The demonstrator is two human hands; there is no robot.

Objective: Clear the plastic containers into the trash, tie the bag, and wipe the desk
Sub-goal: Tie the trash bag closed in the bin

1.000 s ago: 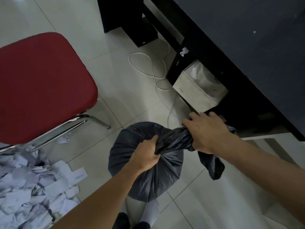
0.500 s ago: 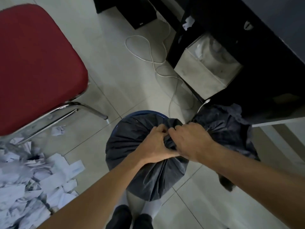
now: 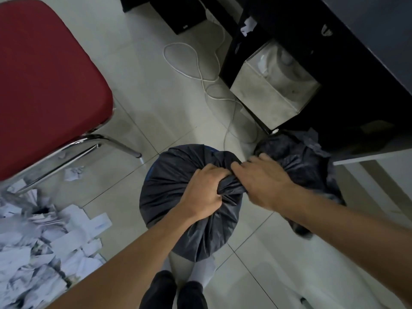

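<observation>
Trash bag (image 3: pixel 169 188), one; left grip (image 3: pixel 201 192), right grip (image 3: pixel 265 182) both clamped on gathered neck.

At centre the trash bag (image 3: pixel 174 192), chair (image 3: pixel 44 74) to its left, paper scraps (image 3: pixel 40 246) before the chair; box (image 3: pixel 267 97) under desk (image 3: pixel 379 30) at right

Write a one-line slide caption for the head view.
Left hand and right hand grip the gathered neck of a black trash bag, beside a red chair and scattered paper.
</observation>
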